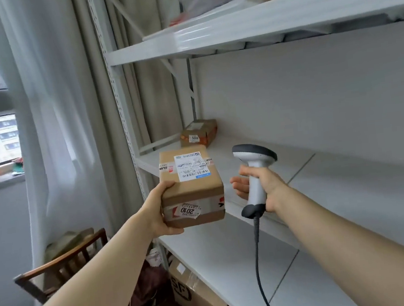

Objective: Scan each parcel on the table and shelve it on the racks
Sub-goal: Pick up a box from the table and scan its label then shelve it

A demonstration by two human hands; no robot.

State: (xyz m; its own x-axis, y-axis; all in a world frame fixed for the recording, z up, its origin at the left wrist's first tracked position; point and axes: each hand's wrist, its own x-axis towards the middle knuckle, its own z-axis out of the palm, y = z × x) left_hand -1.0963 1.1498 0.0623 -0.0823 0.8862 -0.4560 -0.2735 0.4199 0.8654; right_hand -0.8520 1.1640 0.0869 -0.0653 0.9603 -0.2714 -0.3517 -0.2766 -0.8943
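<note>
Left hand [161, 210]: fingers closed around the near left end of the box [192, 188], thumb on top, the rest underneath and out of sight.
Box: a taped cardboard parcel held in the air, in front of the middle shelf [261, 171] and not resting on it; its white label faces up, beyond the thumb, and a numbered sticker sits on the near face beside the palm.
Right hand [263, 186]: thumb and some fingers wrapped around the handle of the scanner [255, 171], its head above the fingers; two fingers stick out loose toward the box.
Scanner cord [258, 260]: hangs below the right wrist.
Second box [198, 133]: already on the shelf, well beyond both sets of fingers, at the back left corner.
Step in hand: likely shelving the held box; whether it has been scanned cannot be told.
Doing it well: slide the box onto the bare shelf past the fingertips, set the far edge down first, then draw the lower fingers out.
Sticker: keep it facing outward so it can be read.
Watch for: the cord snagging the shelf edge.
</note>
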